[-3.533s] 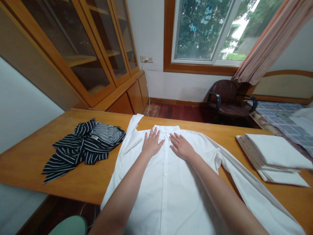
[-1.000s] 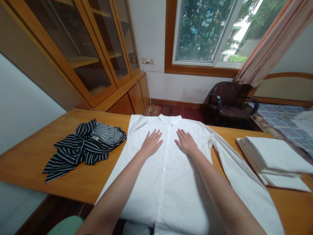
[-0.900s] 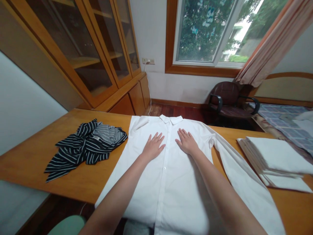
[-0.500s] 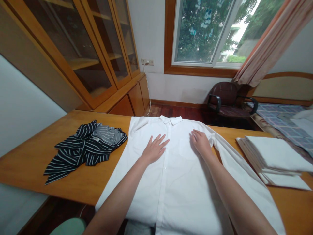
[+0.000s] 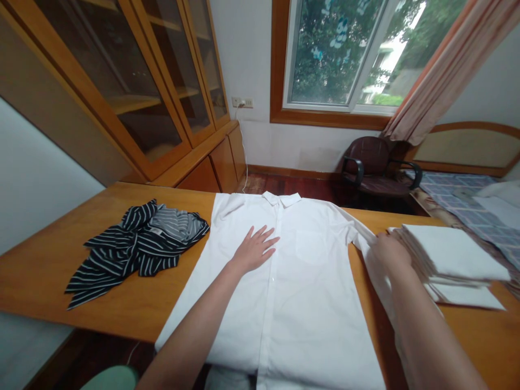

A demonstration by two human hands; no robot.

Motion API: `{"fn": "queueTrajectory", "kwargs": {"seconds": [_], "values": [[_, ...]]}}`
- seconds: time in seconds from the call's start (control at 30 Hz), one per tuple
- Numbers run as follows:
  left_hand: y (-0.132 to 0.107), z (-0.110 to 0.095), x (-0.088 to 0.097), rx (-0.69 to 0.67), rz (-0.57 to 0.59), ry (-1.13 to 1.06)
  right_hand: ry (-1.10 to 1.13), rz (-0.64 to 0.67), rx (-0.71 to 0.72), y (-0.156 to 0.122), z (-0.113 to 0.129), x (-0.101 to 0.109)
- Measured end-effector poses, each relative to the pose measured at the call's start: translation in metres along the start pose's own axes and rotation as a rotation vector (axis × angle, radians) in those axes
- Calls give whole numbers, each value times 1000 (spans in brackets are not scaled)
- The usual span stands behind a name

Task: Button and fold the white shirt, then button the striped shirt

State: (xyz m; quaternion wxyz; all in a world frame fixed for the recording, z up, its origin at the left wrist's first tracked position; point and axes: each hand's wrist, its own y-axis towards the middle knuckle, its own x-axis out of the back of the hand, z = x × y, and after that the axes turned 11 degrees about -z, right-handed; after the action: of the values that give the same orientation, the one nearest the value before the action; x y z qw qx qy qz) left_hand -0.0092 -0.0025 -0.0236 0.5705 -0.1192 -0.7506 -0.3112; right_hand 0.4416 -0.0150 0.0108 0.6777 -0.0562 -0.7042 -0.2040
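A white button-up shirt (image 5: 309, 292) lies front side up on the wooden table (image 5: 134, 314), its collar at the far edge. My left hand (image 5: 255, 250) rests flat on the chest beside the button placket, fingers spread. Off to the right, my right hand (image 5: 390, 253) is closed on the shirt's sleeve (image 5: 361, 233), which stretches out from the shoulder and runs down under my forearm. The fingertips of that hand are partly hidden. The shirt's other sleeve does not show.
A crumpled black-and-white striped garment (image 5: 142, 238) lies left of the shirt. On the right stands a stack of folded white cloth (image 5: 450, 254), close to my right hand. Beyond the table are a glass-door cabinet (image 5: 162, 97), an office chair (image 5: 369, 162) and a bed (image 5: 467, 195).
My right hand has moved right from the shirt's chest to the sleeve and taken hold of it. The sleeve has shifted with it. My left hand has stayed in place on the shirt.
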Motion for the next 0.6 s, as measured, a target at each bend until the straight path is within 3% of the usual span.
{"fn": "queueTrajectory", "kwargs": {"seconds": [0.17, 0.33, 0.47, 0.53, 0.6], "values": [[0, 0, 0, 5, 7, -7, -82, 127, -53, 3, -6, 10], [-1, 1, -3, 2, -4, -6, 8, 146, -33, 28, 3, 41], [-1, 1, -3, 8, 0, -14, 346, 23, 60, 37, 36, 73], [-1, 1, -2, 9, 1, -16, 569, 69, 151, 30, 63, 86], [-1, 0, -1, 9, 0, -14, 829, 195, 271, 15, 92, 96]]}}
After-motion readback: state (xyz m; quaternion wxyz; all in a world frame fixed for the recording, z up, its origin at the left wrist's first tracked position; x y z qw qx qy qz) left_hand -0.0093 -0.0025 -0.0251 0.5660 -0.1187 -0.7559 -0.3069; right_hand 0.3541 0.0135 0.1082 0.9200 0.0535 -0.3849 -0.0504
